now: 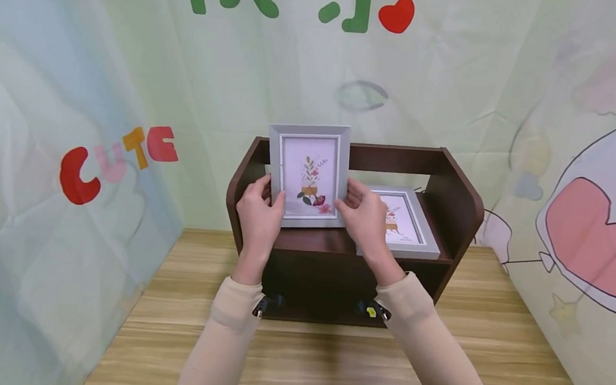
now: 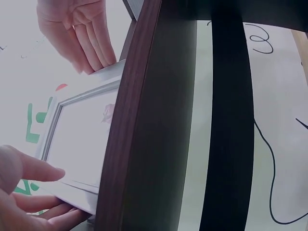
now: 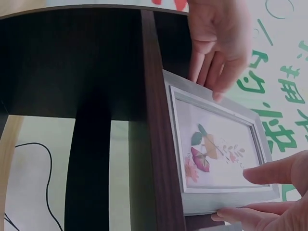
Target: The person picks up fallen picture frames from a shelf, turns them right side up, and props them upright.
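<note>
A grey picture frame (image 1: 306,223) with a flower print stands nearly upright on the upper board of a dark brown wooden shelf (image 1: 304,240), toward its left side. My left hand (image 1: 261,216) holds the frame's left edge, thumb on the front and fingers round the side. On the opposite edge, my right hand (image 1: 366,217) holds it the same way; its thumb (image 3: 269,172) lies over the front in the right wrist view. A second grey frame (image 1: 416,251) with a similar print lies face up on the board, partly hidden by my right hand.
The shelf's side panels (image 1: 459,209) rise at both ends, and a back rail (image 1: 396,160) runs behind. It stands on a wood-grain table (image 1: 170,326). Printed cloth (image 1: 230,79) hangs behind and at both sides.
</note>
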`<state>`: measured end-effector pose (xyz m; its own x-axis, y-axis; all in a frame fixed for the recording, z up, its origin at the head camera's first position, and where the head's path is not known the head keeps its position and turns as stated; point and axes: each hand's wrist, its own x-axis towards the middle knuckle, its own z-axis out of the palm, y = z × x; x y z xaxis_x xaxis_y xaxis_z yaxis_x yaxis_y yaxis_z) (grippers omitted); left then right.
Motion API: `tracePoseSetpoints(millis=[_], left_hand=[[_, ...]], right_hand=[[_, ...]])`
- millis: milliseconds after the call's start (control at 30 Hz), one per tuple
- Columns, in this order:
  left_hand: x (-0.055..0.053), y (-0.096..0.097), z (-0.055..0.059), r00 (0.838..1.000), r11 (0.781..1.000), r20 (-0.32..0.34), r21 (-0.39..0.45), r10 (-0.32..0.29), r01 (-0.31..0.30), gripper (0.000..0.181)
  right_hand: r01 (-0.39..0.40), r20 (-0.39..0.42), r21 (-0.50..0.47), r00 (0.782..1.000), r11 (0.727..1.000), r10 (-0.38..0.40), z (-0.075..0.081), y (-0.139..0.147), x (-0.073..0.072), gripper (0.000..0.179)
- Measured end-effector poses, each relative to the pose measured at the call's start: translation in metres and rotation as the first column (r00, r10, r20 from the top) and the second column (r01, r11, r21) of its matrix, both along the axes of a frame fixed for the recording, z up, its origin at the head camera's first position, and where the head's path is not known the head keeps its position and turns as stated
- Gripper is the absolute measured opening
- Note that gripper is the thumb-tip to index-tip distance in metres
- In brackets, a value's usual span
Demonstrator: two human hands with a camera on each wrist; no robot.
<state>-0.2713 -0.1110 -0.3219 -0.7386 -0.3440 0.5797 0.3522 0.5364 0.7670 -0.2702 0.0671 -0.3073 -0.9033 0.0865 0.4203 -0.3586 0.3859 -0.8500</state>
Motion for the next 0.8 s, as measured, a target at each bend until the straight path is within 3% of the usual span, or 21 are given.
tracePoseSetpoints(millis=[333, 800], left_hand=[[0.01, 0.002, 0.0, 0.998, 0.997, 0.06, 0.075, -0.022, 0.017, 0.051], [0.016, 0.004, 0.001, 0.99, 0.998, 0.143, 0.056, -0.009, 0.001, 0.068]], right_hand=[[-0.014, -0.031, -0.026, 0.999, 1.0, 0.013, -0.003, -0.007, 0.003, 0.048], [-0.034, -0.036, 0.011, 0.999, 0.999, 0.034, -0.005, -0.016, 0.007, 0.049]])
